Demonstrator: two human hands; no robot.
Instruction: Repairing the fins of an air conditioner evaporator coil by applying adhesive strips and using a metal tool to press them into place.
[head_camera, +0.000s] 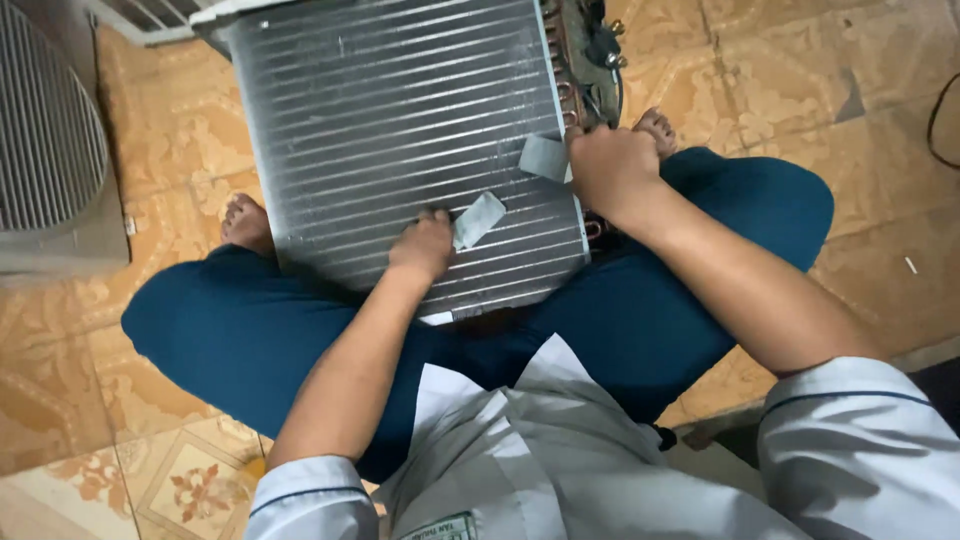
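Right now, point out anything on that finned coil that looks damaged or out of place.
Two grey tape-like patches stand out on the finned coil: one lies askew beside the left hand, the other sits against the right hand. Faint scuffs mark the fins nearby. What the patches cover is hidden.

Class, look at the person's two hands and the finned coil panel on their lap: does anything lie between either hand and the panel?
Nothing visible: left hand and right hand rest directly on the coil panel, each holding a grey pad.

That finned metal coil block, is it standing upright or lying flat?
Lying roughly flat: the finned coil block rests face-up across the person's crossed legs, with the left hand and right hand on top.
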